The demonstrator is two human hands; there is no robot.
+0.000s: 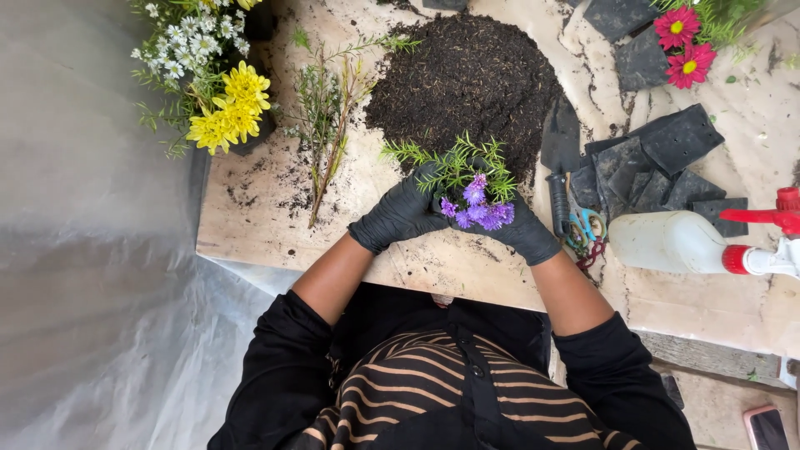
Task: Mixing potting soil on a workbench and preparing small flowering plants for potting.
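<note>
Both my hands wear black gloves and close around a small plant with purple flowers and thin green leaves. My left hand cups its left side, and my right hand cups its right side. What lies beneath the plant between my palms is hidden. Just beyond my hands sits a large heap of dark soil on the board.
Loose green stems lie left of the soil. Yellow flowers and white ones stand at the far left. Black plastic pots, a trowel, scissors, a spray bottle and red flowers crowd the right. A phone lies bottom right.
</note>
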